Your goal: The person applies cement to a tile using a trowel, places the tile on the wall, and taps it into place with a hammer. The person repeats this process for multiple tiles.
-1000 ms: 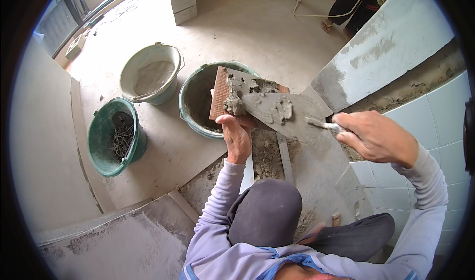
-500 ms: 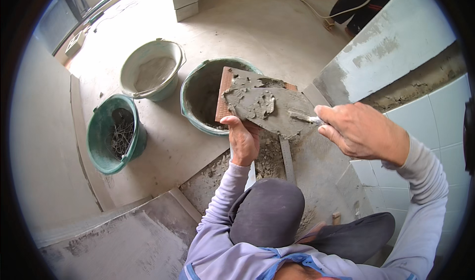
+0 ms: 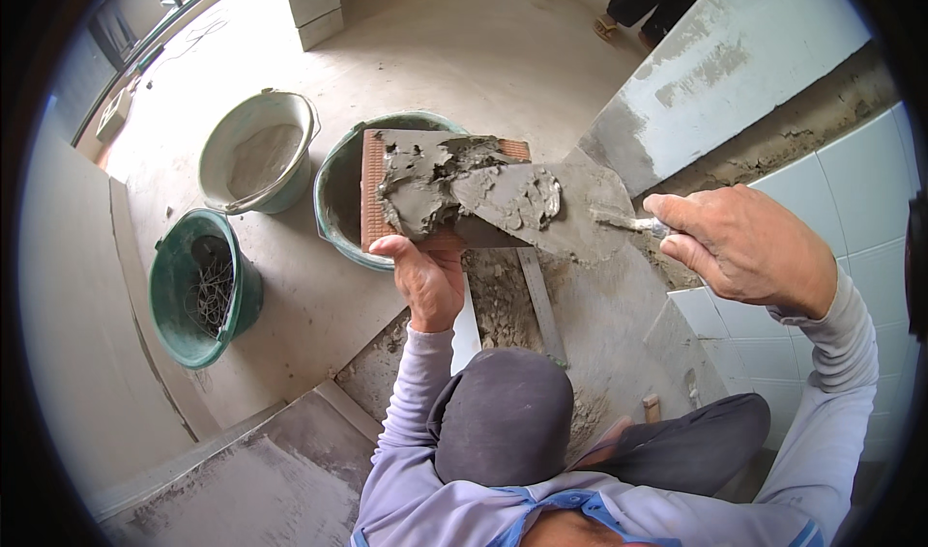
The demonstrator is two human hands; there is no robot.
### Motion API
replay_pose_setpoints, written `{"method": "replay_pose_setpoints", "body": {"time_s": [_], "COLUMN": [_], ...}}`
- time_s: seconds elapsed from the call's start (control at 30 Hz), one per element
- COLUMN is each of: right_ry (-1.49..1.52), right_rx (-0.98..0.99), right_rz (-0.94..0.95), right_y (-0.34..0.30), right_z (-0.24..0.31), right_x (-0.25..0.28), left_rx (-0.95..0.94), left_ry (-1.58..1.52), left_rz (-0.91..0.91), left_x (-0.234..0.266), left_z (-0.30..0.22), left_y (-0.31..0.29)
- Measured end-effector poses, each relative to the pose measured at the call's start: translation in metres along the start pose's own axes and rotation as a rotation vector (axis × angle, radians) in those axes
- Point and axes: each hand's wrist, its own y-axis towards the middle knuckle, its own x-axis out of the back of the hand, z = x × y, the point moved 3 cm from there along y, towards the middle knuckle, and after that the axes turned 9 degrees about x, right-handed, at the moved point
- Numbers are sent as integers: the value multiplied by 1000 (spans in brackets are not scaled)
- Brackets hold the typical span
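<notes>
My left hand (image 3: 430, 281) grips the lower edge of a tile (image 3: 374, 214) with a reddish-brown ribbed back, thumb on the upper face. Rough wet grey mortar (image 3: 414, 185) covers most of that face. My right hand (image 3: 759, 247) is closed round the handle of a trowel (image 3: 594, 223). The broad grey blade points left, its tip lying over the mortar near the tile's middle. A lump of mortar sits on the blade. Below the tile, partly hidden by it, stands a green bucket (image 3: 329, 194).
A pale bucket (image 3: 217, 151) of grey material and a green bucket (image 3: 164, 320) of tangled wire stand left. A flat strip (image 3: 541, 301) lies across rubble before me. White wall tiles (image 3: 802, 189) rise at right. Another person's foot (image 3: 606, 28) shows at the far side.
The trowel has slid right relative to the tile, so more of the mortar shows. My left hand and the tile appear farther left, as the whole view has shifted.
</notes>
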Motion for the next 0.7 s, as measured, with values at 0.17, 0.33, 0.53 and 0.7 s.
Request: {"method": "replay_pose_setpoints", "body": {"time_s": [0.17, 0.33, 0.53, 0.7], "right_ry": [35, 29, -52, 182], "right_rx": [-20, -8, -29, 11], "right_rz": [-85, -269, -157, -223], "right_y": [-19, -34, -20, -19], "right_z": [-10, -21, -23, -45], "right_x": [-3, -6, -26, -47], "left_rx": [25, 45, 53, 45], "left_ry": [-32, -53, -96, -139], "left_rz": [5, 51, 66, 134], "left_x": [7, 5, -10, -9], "left_z": [-6, -8, -12, -17], "left_y": [0, 0, -7, -8]}}
